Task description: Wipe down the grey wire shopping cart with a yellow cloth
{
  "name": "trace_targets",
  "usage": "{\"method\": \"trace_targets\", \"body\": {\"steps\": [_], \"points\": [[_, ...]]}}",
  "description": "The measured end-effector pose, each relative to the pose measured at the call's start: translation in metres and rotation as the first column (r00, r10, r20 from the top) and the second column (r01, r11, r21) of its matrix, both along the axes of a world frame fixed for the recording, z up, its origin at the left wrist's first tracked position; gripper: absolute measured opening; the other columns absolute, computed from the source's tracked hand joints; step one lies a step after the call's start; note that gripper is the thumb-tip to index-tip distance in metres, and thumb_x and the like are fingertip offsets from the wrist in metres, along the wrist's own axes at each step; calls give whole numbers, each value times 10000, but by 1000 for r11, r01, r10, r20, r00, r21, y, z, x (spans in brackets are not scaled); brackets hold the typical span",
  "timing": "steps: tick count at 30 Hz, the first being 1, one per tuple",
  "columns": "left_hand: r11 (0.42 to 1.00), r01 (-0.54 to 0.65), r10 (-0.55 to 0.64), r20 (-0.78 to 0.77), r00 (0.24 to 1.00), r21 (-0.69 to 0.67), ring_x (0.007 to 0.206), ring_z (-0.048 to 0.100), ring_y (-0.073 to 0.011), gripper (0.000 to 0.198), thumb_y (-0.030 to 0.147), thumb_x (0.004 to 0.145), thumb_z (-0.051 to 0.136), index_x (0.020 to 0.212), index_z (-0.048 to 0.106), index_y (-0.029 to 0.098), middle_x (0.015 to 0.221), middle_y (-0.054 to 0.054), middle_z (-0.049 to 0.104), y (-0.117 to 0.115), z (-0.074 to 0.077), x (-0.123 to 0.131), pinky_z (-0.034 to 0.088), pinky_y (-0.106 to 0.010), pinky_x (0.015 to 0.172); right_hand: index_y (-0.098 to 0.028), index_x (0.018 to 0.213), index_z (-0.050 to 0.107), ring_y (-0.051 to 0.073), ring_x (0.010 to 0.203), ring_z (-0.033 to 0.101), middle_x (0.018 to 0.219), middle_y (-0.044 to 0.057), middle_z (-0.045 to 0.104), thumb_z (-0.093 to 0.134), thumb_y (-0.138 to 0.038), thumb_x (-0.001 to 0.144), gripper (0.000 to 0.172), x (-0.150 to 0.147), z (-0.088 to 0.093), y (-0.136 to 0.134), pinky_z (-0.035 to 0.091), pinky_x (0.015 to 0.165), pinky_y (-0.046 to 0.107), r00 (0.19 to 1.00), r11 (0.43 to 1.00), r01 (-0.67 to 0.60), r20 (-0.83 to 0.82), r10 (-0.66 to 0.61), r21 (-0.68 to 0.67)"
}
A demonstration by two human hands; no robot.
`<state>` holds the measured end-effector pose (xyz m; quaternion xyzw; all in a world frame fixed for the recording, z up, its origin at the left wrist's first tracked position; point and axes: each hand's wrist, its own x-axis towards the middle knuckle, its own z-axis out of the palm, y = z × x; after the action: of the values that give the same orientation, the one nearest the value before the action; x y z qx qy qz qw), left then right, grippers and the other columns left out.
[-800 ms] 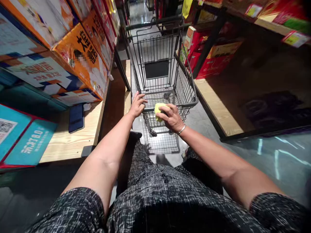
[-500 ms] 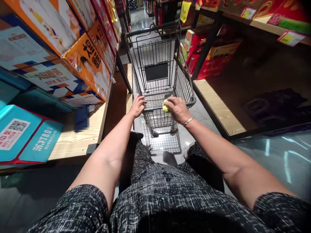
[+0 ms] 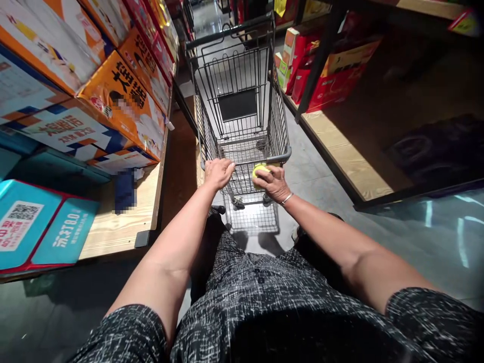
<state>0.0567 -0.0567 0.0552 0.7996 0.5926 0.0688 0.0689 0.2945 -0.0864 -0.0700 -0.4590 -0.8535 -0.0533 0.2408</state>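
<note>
Head view: the left hand (image 3: 218, 172) grips the shopping cart (image 3: 238, 75) by its handle bar (image 3: 245, 160), at 9 o'clock from the right hand (image 3: 274, 182). The right hand grasps a yellow cloth (image 3: 259, 171) and presses it on the bar's right half. The work along the bar looks about midway, with the stretch under the left hand not yet covered.

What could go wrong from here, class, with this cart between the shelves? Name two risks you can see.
The right hand holds a yellow item against the handle, so its grip on the handle may be weak and the item could slip. The cart stands close to the left shelf and the boxes on it, so it could clip them.
</note>
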Motion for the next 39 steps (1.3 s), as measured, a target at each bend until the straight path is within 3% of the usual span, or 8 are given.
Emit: {"method": "trace_targets", "body": {"steps": [5,9,14,20,23,32,35,39], "points": [[1000,20,-20,0,1000,-24,1061,594,-266,369,435,1040,412,965,728,260,1063,-32,745,6,-1,-16,340,-453,947,-344,1193,700,300,1279,422,1371,47,638,561,-222,951,305,-9,-56,-11,373,1045,491,978,953,-59,174,114,-297],[1000,13,-13,27,1000,-28,1088,585,-264,353,440,1033,428,1024,743,280,1119,-26,742,11,-3,-27,324,-450,959,-316,1112,725,288,1264,468,1337,42,649,527,-193,942,289,-17,-73,-16,413,1004,443,951,909,-106,226,212,-404],[999,28,-27,46,999,-22,1064,597,-271,396,463,1027,423,953,757,263,1061,-34,750,21,-6,-46,322,-444,952,-339,1193,698,276,1251,476,1416,35,605,501,-181,973,335,-23,-39,-8,452,954,418,950,917,-163,195,246,-363],[999,-6,9,49,999,-53,1065,591,-272,402,503,1006,436,970,768,279,1053,-25,750,27,-3,-62,309,-459,986,-351,1200,691,272,1306,415,1318,30,632,558,-221,981,287,-2,36,8,410,1080,492,986,985,-130,-94,140,109],[998,-19,22,46,999,-65,1064,587,-268,412,510,1003,430,942,768,282,1022,-27,753,27,-1,-62,308,-460,994,-350,1149,708,260,1306,419,1273,26,636,566,-214,975,263,2,46,13,391,1103,497,983,981,-89,-144,114,175],[998,-32,32,7,999,-63,1066,585,-257,379,507,998,455,907,747,284,1005,-22,752,26,1,-56,313,-454,996,-298,1096,761,271,1144,510,1263,63,689,609,-154,907,282,-3,-43,-21,478,900,425,992,971,-55,99,80,-234],[998,-28,28,10,1000,-57,1063,575,-255,392,515,999,453,892,746,278,975,-25,739,26,1,-57,305,-454,1001,-330,1158,739,264,1177,494,1305,47,676,578,-142,921,343,-11,-19,-23,480,926,423,993,982,-117,11,120,-146],[999,-16,16,8,1000,-41,1067,562,-252,395,521,1003,441,901,735,278,994,-24,730,27,-2,-60,301,-450,999,-393,1222,696,268,1304,411,1342,4,636,570,-209,957,346,-32,53,-9,411,1061,453,970,976,-190,-133,204,110]]}}
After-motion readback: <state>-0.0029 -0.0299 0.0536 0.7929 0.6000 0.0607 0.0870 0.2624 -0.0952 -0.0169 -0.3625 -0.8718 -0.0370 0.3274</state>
